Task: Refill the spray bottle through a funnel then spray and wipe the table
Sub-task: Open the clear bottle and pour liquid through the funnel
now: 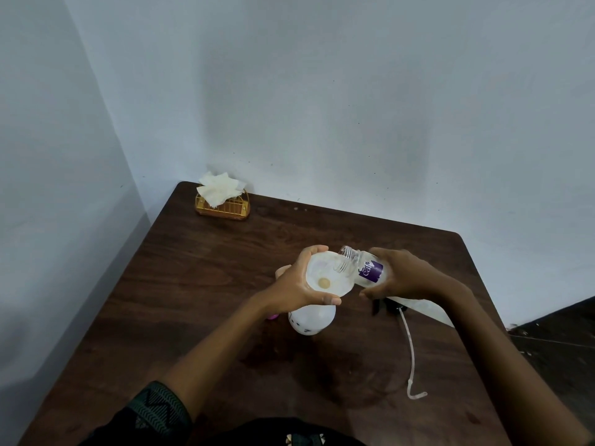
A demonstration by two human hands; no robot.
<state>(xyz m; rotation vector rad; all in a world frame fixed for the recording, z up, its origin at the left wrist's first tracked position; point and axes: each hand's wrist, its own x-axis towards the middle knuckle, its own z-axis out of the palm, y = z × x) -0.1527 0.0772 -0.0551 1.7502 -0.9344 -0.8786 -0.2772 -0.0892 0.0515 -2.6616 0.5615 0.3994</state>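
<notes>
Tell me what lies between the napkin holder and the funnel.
Head view: mostly bare table runs from the napkin holder toward the funnel; only the left hand, gripping the funnel's rim, lies between.

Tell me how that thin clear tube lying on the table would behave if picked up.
Probably floppy: the tube lies in a bend and hooks at its free end. Likely very light, being thin. Lifted alone, the black sprayer head joined to it would probably drag along.
</notes>
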